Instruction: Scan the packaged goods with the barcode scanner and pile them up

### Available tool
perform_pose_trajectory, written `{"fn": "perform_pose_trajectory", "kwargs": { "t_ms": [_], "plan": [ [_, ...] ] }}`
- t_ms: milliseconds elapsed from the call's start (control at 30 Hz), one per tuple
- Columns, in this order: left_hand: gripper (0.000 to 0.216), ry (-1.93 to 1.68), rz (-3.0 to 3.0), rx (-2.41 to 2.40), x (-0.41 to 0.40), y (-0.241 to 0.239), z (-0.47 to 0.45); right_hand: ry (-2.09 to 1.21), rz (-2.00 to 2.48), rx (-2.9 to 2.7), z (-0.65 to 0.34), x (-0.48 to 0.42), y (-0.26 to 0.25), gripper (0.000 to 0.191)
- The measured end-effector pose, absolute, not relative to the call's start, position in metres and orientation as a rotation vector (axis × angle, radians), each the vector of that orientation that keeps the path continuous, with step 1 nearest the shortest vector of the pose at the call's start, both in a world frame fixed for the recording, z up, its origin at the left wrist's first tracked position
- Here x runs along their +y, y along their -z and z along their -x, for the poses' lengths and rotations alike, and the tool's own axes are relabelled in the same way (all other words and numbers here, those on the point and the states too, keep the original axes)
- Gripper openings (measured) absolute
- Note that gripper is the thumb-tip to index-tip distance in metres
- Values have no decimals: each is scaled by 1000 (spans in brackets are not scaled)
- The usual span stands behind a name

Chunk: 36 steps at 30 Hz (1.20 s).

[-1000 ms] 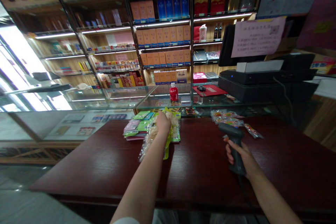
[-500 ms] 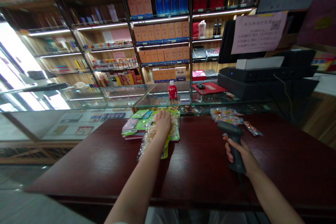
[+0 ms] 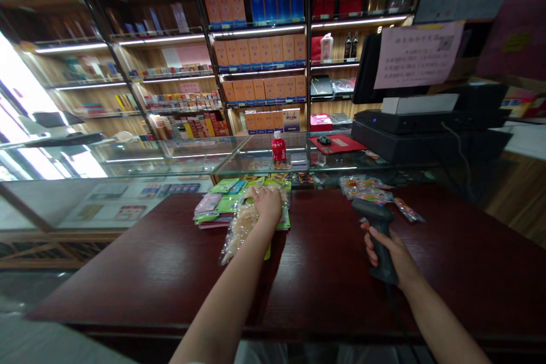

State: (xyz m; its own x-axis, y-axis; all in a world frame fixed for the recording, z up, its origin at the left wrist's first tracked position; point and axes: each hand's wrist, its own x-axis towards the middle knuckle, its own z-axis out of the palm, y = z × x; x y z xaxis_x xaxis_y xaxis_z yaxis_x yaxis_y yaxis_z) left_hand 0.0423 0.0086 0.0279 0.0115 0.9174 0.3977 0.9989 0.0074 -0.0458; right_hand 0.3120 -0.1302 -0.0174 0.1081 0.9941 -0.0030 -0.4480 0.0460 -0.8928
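My left hand [image 3: 268, 205] is closed over the upper end of a clear plastic packet [image 3: 242, 227] with pale, lumpy contents; its fingertips are partly hidden. Underneath and around that packet lies a pile of green and pink snack packets [image 3: 228, 203]. In my right hand [image 3: 398, 256] a dark barcode scanner [image 3: 381, 239] is gripped by its handle, fingers wrapped round it, its head tilted up and pointing left. The scanner's cable hangs down toward the front edge. Several small clear-wrapped packets [image 3: 365, 189] lie beyond the scanner.
Everything lies on a dark red wooden table [image 3: 170, 278]. Behind it stands a glass display counter [image 3: 239, 166] with a red bottle [image 3: 278, 148] and a mouse on a red mat [image 3: 341, 144]. A monitor [image 3: 367, 71] with a paper sheet is at right. Stocked shelves line the wall.
My left hand has shifted slightly right and toward me on the packet, its wrist turned a little. The right hand holds the scanner almost unmoved. The whole view has shifted slightly.
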Motion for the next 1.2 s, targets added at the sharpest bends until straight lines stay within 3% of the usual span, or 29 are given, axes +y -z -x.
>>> {"fn": "perform_pose_trajectory", "kwargs": {
  "t_ms": [167, 533, 833, 1033, 1200],
  "plan": [
    [44, 320, 2011, -1931, 11, -20, -40, -1298, 903, -795, -311, -130, 17, 35],
    [29, 499, 2311, -1627, 4, -29, -87, -1283, 884, -773, -312, -130, 13, 37],
    [19, 470, 2628, -1396, -6, -13, -165, -995, 944, -517, -332, -124, 12, 37],
    [26, 562, 2804, -1382, -17, -3, -226, -946, 954, -463, -349, -129, 11, 42],
    [43, 583, 2717, -1627, -24, 4, -271, -904, 892, -471, -351, -132, 12, 42]
  ]
}}
